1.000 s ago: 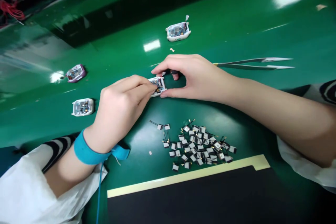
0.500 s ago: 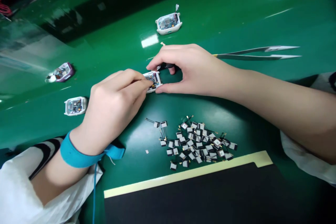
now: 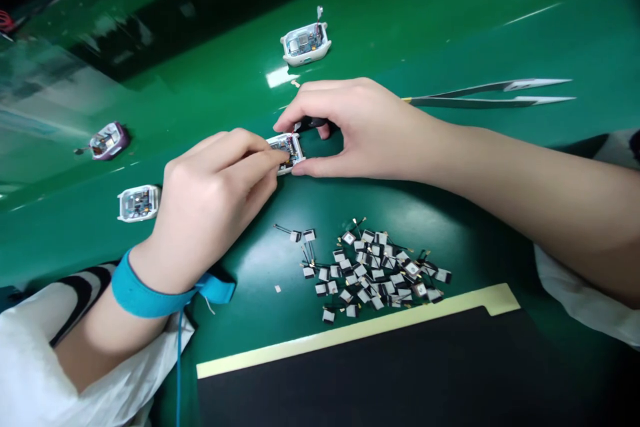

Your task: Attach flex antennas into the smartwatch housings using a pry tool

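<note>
Shifted leftward since a second ago, the whole scene sits slightly differently in view, while both hands stay closed on a white-cased circuit module [image 3: 286, 152] lying on the green table [image 3: 450, 33]. The left hand [image 3: 210, 210] grips it, fingertips pressed on the exposed board. The right hand [image 3: 360, 127] clasps the casing between thumb and fingers, with a small dark piece [image 3: 311, 124] half hidden beneath them. Steel tweezers [image 3: 490, 95] lie beyond the right hand. Below sits a heap of small square patches with thin leads [image 3: 370, 271]. Three more modules [image 3: 305, 43] stand well apart. A blue wrist strap [image 3: 140, 295] circles the left wrist.
</note>
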Tool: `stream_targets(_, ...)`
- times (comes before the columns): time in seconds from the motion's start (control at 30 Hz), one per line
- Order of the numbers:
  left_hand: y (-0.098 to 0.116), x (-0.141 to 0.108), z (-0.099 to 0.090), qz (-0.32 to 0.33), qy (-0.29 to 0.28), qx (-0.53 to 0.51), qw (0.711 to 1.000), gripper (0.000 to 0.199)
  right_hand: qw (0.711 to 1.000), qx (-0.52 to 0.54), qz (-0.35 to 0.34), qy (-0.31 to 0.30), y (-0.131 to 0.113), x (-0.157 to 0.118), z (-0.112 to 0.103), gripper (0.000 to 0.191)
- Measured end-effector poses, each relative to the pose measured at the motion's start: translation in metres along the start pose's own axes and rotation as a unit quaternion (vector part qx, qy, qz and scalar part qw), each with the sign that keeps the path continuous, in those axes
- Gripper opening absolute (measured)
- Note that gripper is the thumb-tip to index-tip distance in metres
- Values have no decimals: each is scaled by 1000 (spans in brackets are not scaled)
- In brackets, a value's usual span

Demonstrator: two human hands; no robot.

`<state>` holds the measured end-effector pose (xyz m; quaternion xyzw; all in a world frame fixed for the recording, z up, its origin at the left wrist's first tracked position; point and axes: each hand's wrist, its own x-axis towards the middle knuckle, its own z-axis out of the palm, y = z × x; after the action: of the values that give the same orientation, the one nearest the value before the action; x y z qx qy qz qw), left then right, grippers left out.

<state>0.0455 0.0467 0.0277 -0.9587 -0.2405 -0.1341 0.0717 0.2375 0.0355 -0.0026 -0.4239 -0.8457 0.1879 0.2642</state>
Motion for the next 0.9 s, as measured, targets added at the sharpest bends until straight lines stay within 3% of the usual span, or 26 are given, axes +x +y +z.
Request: stream_targets(0.9, -1, 1, 3, 15, 14, 9, 1000, 12, 1000, -8, -6, 19, 0, -1, 0, 27)
